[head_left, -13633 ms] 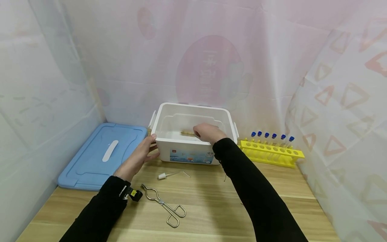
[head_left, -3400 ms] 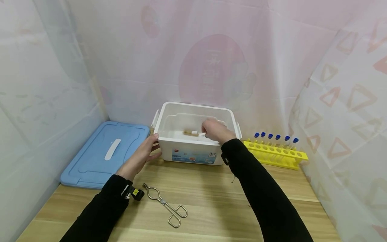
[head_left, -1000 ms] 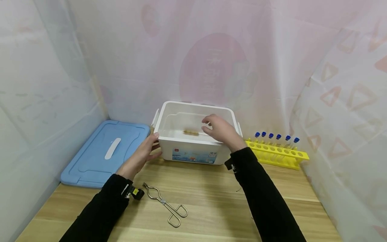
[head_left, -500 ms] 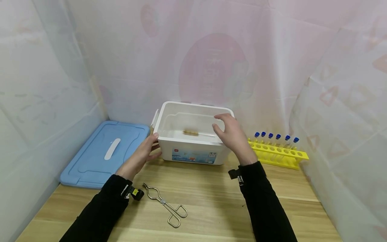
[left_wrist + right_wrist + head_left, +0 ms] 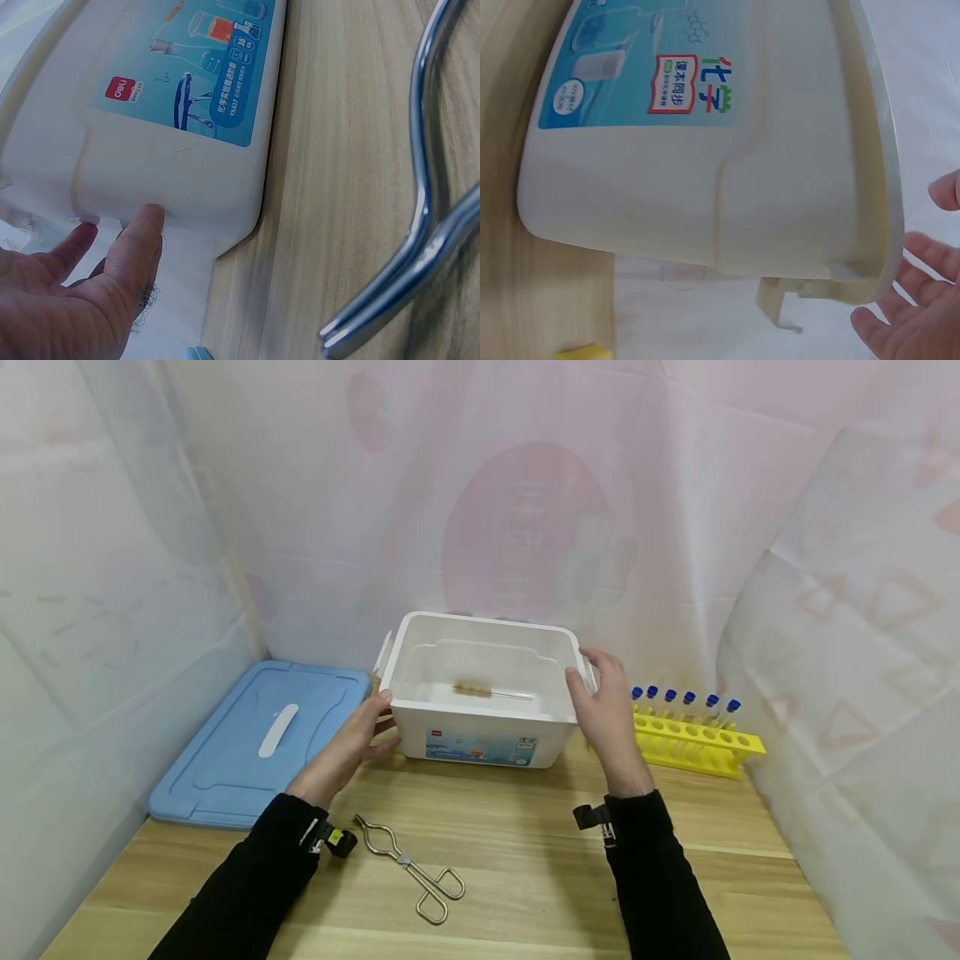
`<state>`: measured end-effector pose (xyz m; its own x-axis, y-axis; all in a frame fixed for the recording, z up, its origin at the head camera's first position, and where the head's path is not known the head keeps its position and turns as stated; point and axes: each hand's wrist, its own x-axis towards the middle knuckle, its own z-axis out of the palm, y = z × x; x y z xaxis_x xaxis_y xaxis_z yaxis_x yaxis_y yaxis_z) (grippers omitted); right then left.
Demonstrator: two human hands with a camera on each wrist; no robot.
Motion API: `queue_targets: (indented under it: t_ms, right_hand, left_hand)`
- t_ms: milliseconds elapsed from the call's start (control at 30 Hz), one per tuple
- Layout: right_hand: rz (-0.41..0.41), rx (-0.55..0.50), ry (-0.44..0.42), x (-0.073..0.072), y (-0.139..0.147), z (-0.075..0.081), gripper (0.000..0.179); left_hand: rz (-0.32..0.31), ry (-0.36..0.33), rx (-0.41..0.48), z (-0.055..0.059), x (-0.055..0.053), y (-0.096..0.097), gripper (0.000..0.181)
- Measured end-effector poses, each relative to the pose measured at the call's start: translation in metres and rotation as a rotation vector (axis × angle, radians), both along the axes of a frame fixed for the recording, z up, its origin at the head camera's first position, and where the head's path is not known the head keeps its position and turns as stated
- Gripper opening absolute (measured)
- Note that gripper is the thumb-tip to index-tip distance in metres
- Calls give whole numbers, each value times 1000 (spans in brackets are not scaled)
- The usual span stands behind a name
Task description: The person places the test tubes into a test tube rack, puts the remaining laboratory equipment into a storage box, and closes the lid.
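Note:
My left hand (image 5: 347, 745) touches the left front corner of the open white plastic storage box (image 5: 486, 714), its fairly straight fingers against the wall. At the box's right rim, my right hand (image 5: 606, 718) is spread with thumb and fingers apart. The right wrist view has its fingertips around the rim above the side latch (image 5: 776, 300); whether they press on it I cannot tell. A test tube brush (image 5: 474, 690) with a wire handle lies inside the box. The front wall hides part of the box floor. Metal crucible tongs (image 5: 405, 860) lie on the table before the box.
The blue lid (image 5: 225, 768) with its white handle lies flat on the left. On the right stands a yellow test tube rack (image 5: 697, 743) holding several blue-capped tubes. Printed cloth (image 5: 525, 543) hangs close behind the box and along both sides of the wooden table (image 5: 525, 877).
The white stopper with a bent tube went from the table into the box in my right hand and is now out of sight. That hand then let go and moved right to the rim.

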<state>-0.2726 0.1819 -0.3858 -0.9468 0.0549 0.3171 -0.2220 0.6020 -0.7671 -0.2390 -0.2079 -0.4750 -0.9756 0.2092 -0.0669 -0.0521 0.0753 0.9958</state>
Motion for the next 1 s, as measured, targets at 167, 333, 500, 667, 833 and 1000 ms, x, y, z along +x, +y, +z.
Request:
queue_targets:
  t_ms: [167,333,500,667,833,1000]
  right_hand:
    - [-17,-67,-20,2,6,-11,65]
    - [-25,-128,-74,2,9,-22,71]
    - [-28,-231,-132,2,13,-29,74]
    - [-10,-365,-223,3,17,-34,76]
    - [3,-425,-289,2,20,-40,78]
    - [52,-525,-335,-4,23,-47,77]
  left_hand:
    - [2,2,-5,0,0,0,89]
    - [5,5,-7,0,1,-1,87]
    - [12,-12,-22,2,0,-1,89]
    - [37,-23,-69,8,0,-1,87]
    - [64,14,-135,14,1,-2,84]
    - [76,77,-198,23,5,-6,81]
